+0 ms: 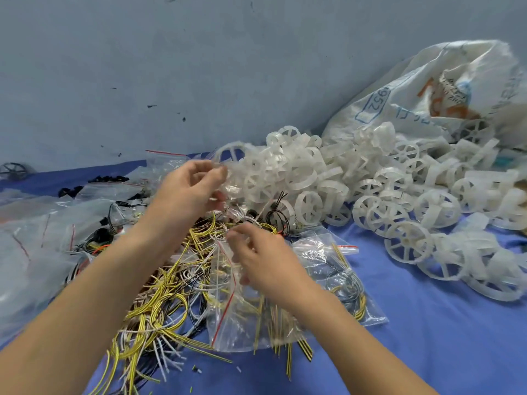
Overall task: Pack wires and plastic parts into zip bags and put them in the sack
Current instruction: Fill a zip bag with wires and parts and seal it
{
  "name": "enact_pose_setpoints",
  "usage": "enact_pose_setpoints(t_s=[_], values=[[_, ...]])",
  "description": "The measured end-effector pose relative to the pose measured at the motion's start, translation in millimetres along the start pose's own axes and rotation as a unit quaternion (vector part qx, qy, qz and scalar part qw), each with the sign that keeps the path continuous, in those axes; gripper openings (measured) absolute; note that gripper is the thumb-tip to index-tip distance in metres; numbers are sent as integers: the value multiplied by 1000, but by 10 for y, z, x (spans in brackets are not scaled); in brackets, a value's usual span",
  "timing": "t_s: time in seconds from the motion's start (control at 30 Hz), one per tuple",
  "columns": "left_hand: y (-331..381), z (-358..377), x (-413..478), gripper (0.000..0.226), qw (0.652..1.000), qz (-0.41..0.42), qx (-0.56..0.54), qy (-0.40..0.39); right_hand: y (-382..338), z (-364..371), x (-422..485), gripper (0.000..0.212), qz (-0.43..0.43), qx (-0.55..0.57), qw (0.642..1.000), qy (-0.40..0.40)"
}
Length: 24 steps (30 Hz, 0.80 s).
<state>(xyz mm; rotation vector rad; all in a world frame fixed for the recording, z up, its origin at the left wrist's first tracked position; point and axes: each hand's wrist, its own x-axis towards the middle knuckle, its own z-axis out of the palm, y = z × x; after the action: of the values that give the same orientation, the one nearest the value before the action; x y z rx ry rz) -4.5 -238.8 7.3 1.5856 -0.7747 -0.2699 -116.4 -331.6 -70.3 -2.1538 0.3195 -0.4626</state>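
Note:
A clear zip bag (236, 317) with a red strip lies over a heap of yellow-black, white and black wires (159, 303). My right hand (265, 260) pinches the bag's upper edge with curled fingers. My left hand (191, 189) is raised just above the wires, fingers curled round thin clear plastic at the edge of the white wheel-shaped plastic parts (370, 195); the hold itself is blurred. The white woven sack (422, 89) lies open at the back right, parts spilling from its mouth.
A filled zip bag of wires (342, 275) lies to the right of my right hand. Several more zip bags (42, 223), some with black parts, cover the left. A blue cloth (427, 337) covers the surface; a grey-blue wall (199, 67) rises behind.

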Motion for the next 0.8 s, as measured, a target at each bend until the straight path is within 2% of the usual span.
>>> enact_pose_setpoints(t_s=[0.07, 0.13, 0.2, 0.3, 0.37, 0.5, 0.6, 0.7, 0.8], values=[[-58, -199, -299, 30, 994, 34, 95, 43, -45, -34, 18, 29, 27, 148, 989, 6], [-117, -285, -525, 19, 986, 44, 152, 60, -99, -19, 38, 30, 42, 284, 958, -11], [-173, -253, -626, 14, 983, 45, 171, 54, -146, 22, 51, 26, 33, 350, 936, -18], [-190, -152, -665, 14, 983, 70, 158, 58, -165, 34, 26, 23, 9, 415, 910, -11], [-176, -139, -667, 22, 984, 93, 145, 43, -170, 1, 14, 25, 3, 463, 886, -11], [-201, -183, -677, 28, 973, 150, 173, 33, -199, -62, -5, 26, 33, 539, 842, -23], [-244, -193, -677, 26, 977, 126, 170, -13, -207, -91, -48, 28, 60, 564, 821, -58], [-254, -183, -702, 27, 989, 90, 86, -84, -202, -123, -95, 32, 75, 584, 804, -85], [-249, -186, -726, 26, 992, 84, 25, -87, -181, -145, -131, 34, 85, 582, 800, -118]])
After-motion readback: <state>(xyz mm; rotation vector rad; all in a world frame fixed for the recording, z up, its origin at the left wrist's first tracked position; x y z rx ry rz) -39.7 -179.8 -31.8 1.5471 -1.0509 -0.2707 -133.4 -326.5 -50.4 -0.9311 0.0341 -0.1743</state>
